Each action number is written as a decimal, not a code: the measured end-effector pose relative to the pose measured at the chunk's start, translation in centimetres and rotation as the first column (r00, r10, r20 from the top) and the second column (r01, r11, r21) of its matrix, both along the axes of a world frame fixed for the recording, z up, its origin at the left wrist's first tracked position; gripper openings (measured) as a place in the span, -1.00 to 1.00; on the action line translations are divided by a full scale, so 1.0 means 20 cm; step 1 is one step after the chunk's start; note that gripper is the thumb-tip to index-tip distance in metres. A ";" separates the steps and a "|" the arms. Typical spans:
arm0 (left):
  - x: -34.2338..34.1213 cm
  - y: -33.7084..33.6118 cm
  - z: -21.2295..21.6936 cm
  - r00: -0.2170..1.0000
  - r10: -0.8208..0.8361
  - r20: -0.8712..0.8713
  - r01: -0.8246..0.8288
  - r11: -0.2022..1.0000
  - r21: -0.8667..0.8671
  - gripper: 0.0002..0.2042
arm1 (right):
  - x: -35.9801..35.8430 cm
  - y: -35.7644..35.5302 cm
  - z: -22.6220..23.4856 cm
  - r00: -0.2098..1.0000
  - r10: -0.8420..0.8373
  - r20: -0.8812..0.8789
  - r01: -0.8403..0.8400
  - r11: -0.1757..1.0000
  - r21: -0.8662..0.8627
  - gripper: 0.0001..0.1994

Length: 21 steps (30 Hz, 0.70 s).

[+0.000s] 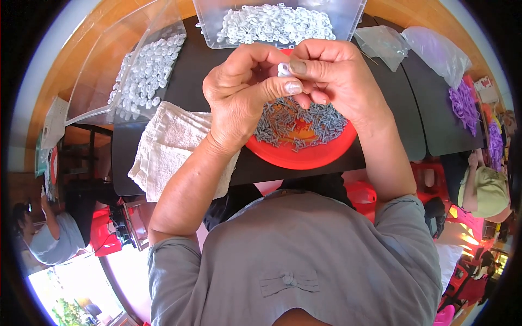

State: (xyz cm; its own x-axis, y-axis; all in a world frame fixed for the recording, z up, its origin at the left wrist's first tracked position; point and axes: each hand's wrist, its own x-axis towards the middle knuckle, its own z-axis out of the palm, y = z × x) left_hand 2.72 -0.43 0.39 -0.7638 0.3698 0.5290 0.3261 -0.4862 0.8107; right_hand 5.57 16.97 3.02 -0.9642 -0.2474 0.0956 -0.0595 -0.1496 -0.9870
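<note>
My left hand (239,89) and my right hand (341,79) meet above a red round dish (299,160). Between their thumbs and fingertips they pinch a small white plastic piece (283,69) with a hole in its end. The fingers cover most of it, so whatever else may be in the grip stays hidden. Below, many short grey rod-like pieces (326,124) lie loose in the dish, heaped around its orange-tinted middle.
A clear plastic bin (209,41) of white pieces stands beyond the hands; another clear container (87,111) holds more at left. A folded cream cloth (163,141) hangs over the dark table's (402,117) near edge. Clear bags (383,46) lie far right. Other people sit on both sides.
</note>
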 end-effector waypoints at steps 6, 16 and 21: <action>-0.03 0.00 -0.04 1.000 0.011 0.012 -0.011 1.000 0.011 -0.78 | -0.01 -0.01 -0.01 0.999 0.037 0.006 -0.037 0.999 -0.036 -0.79; -0.01 0.01 -0.02 0.994 -0.027 0.103 0.016 0.994 0.106 -0.80 | -0.01 -0.03 -0.04 0.996 0.083 -0.028 -0.086 0.989 -0.116 -0.75; -0.08 -0.09 0.08 0.918 0.396 0.008 -0.396 0.918 0.004 -0.85 | -0.07 0.03 -0.05 0.955 -0.074 -0.287 0.186 0.905 0.383 -0.81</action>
